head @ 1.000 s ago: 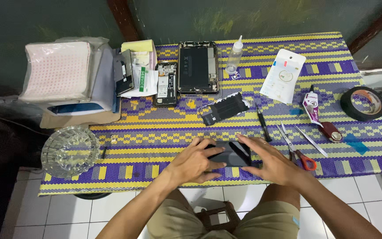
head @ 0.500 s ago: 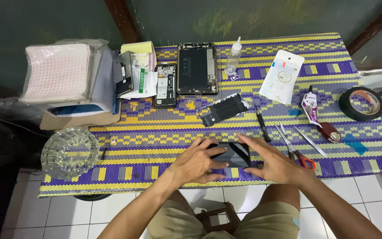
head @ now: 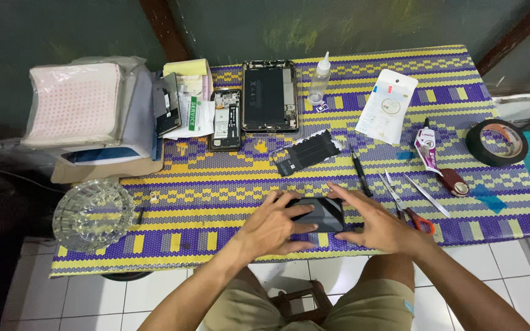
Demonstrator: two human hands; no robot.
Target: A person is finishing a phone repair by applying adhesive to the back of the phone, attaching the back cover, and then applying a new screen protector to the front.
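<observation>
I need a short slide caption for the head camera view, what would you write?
Both hands, left hand and right hand, press on a dark phone on a patterned mat, tools and parts around.

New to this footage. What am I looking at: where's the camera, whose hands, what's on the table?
One view only: a camera worn on a person's head, looking down at their own bare hands, no machine. The left hand and right hand both rest on a dark phone lying flat on a purple-and-yellow woven mat. Around it: an opened tablet, an opened phone, a small squeeze bottle, scissors, a tape roll and a glass ashtray.
</observation>
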